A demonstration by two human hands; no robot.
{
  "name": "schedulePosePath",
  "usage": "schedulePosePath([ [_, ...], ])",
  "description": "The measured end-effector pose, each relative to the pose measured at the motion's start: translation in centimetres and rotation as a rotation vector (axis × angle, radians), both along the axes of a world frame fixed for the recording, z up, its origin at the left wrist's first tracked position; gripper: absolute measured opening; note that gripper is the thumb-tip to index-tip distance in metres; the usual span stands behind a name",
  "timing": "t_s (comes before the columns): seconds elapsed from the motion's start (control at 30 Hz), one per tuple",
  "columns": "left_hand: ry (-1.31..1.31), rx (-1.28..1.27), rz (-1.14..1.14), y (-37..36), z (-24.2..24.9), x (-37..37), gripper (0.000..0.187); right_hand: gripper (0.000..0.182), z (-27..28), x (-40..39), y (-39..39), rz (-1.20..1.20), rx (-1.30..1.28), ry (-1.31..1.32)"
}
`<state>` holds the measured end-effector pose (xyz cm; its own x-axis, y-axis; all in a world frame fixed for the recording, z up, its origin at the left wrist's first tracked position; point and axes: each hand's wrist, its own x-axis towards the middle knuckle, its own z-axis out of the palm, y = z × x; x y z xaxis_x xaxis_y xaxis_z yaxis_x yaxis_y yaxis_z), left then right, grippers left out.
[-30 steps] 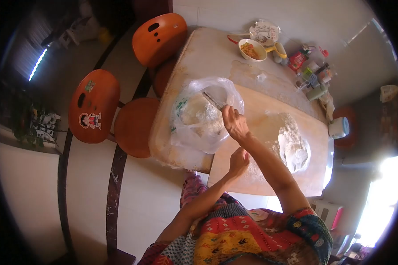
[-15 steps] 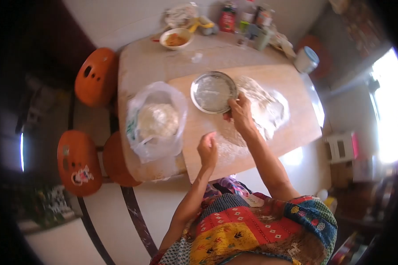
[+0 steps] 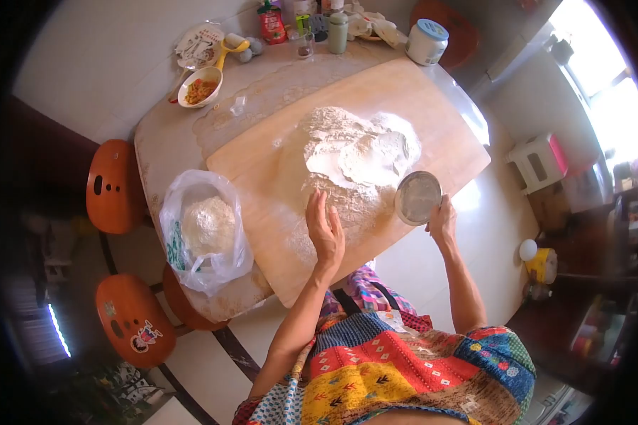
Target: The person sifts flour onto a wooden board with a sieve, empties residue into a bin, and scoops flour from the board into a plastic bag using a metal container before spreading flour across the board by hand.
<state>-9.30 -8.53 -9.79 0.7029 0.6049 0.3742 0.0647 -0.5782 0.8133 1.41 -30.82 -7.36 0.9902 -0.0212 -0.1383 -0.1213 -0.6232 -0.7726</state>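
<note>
The left hand's [image 3: 326,234] fingers are straight and nearly together; the right hand's [image 3: 443,223] clamp one round grey metal pan [image 3: 418,198]. One pale wooden board [image 3: 255,166] lies on the patterned beige counter [image 3: 266,78], two orange chairs [image 3: 113,186] at left. One white flour heap [image 3: 358,156] spreads just beyond the left fingers.

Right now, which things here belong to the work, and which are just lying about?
Seem part of it:
- both hands: left hand, right hand
- round metal dish
- heaped flour
- board
- bag of flour

Seem just lying about:
- food bowl
- green bottle
- blue-lidded jar
</note>
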Motion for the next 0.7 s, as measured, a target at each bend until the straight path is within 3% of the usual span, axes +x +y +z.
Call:
schedulePosePath([
  [0.17,0.230,0.099,-0.094,-0.3,-1.1,1.8,0.044,0.011,-1.7,-0.5,2.4,0.003,0.121,0.112],
  [0.37,0.306,0.189,-0.147,-0.7,-1.9,4.5,0.057,0.012,-3.7,-0.3,6.2,0.008,0.317,0.241],
  [0.7,0.329,0.231,-0.165,-1.0,-3.7,7.6,0.059,0.014,-5.9,0.9,8.8,0.094,0.606,0.317],
])
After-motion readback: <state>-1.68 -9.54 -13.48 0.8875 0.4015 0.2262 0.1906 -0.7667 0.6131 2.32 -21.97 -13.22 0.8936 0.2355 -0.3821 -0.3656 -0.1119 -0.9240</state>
